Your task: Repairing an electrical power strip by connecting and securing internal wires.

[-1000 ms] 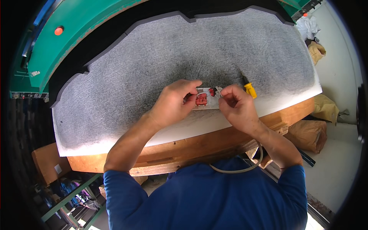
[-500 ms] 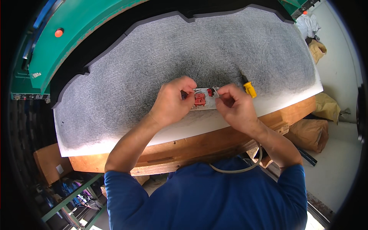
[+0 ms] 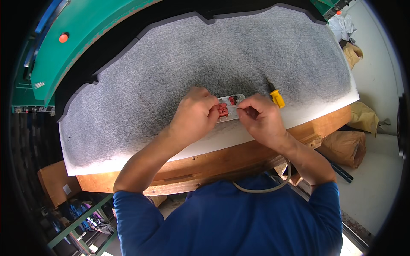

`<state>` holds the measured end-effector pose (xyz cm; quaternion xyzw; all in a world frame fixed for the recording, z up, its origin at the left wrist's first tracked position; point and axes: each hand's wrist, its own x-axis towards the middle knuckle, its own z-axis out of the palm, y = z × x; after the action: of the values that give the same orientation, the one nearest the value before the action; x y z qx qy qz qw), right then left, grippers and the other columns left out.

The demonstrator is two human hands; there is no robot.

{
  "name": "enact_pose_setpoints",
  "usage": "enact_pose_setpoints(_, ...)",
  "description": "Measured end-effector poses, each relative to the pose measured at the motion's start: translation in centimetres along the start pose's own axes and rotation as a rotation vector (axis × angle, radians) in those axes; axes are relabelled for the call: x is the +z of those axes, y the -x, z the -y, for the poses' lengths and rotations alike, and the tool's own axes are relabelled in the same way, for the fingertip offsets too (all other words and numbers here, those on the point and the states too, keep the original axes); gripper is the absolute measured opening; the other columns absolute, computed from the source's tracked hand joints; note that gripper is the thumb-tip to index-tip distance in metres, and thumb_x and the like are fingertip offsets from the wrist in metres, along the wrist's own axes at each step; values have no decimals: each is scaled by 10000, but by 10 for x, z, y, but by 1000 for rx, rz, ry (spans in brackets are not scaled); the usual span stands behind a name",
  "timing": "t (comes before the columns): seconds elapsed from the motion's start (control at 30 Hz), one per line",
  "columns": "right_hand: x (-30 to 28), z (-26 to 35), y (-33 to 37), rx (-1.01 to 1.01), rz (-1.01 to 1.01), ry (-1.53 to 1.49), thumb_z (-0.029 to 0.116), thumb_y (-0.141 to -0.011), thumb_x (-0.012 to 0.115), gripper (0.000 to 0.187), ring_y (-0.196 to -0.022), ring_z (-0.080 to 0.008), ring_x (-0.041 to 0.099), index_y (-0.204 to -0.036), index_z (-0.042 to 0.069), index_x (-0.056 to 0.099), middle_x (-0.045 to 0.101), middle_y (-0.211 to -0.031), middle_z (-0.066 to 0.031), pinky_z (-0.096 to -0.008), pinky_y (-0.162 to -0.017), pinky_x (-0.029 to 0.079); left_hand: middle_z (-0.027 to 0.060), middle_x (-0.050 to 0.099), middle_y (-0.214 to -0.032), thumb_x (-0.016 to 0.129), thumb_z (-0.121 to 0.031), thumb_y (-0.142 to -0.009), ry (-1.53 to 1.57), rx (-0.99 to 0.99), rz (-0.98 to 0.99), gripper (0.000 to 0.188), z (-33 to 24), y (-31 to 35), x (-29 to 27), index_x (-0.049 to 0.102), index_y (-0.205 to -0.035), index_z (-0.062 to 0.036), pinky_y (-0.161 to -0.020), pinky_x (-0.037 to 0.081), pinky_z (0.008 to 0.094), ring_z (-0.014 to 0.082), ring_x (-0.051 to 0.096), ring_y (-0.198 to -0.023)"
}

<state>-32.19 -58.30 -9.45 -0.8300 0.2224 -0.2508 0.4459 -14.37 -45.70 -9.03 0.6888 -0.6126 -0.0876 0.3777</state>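
On a grey mottled sheet [image 3: 171, 64]: a white case [image 3: 233, 114] between left hand [image 3: 194, 113] and right hand [image 3: 265, 117]

Near the front edge of the sheet, the white case is placed with its long axis directed from left to right, the right end set slightly farther from the body. The line between the two hands is roughly followed by this axis. The left end is hidden by the left hand; the rounded right end is exposed just beyond the right fingertips.

Inside the case, a red block [image 3: 223, 110] is seen just beside the left fingertips, and a smaller dark red piece [image 3: 232, 100] is set toward the far right corner. The block lies to the left of the right fingertips and is approached more closely by the left hand; the smaller piece is nearer to the right.

The left thumb and fingers are curled at the covered end; whether the case or the block is gripped cannot be told. The right thumb and forefinger are brought narrowly together, and a thin pale wire [image 3: 233, 106] appears to be pinched between them, its visible length pointed leftward across the case.

Beyond the right hand, a screwdriver [image 3: 277, 98] with a yellow handle is laid on the sheet, touched by neither hand, its shaft directed away from the body. Below, a pale cable [image 3: 265, 190] is seen curved against a blue shirt [image 3: 256, 222].
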Motion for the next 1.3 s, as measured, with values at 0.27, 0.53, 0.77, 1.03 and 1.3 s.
enact_pose_setpoints(0.27,5,4,-11,-377,45,251,11,-733,756,148,-746,-311,640,-817,71,650,663,-791,-96,-397,-657,516,156,576,-934,672,39,-756,-158,180,59,138,-1,2,-2,652,-891,22,-785,520,420,341,584,-929)
enact_pose_setpoints(0.53,-18,9,-4,-267,195,86,-29,-731,735,199,-852,-325,649,-902,43,662,693,-881,-111,-417,-734,519,147,587,-965,667,-7,-789,-160,85,107,133,1,3,-7,683,-921,2,-794,529,411,322,598,-945)
enact_pose_setpoints(0.77,-17,0,-2,-361,285,118,-96,-757,700,270,-937,-327,652,-988,41,675,698,-978,-109,-397,-806,532,138,603,-934,677,-19,-779,-107,65,143,114,2,-2,-13,695,-890,-3,-764,531,394,319,609,-931)
enact_pose_setpoints(1.03,-21,11,-11,-219,214,69,-101,-768,681,312,-937,-341,657,-1053,23,661,686,-1050,-135,-398,-793,542,154,619,-964,724,-101,-765,-54,-9,314,164,2,-10,-26,689,-899,-13,-833,500,415,327,603,-960)
enact_pose_setpoints(1.3,-14,1,-37,-426,231,216,-113,-757,652,385,-901,-383,657,-1118,20,661,675,-1046,-182,-430,-781,552,159,620,-1021,793,-172,-702,-121,20,260,400,-2,5,-20,623,-1026,-10,-837,510,429,339,605,-998)
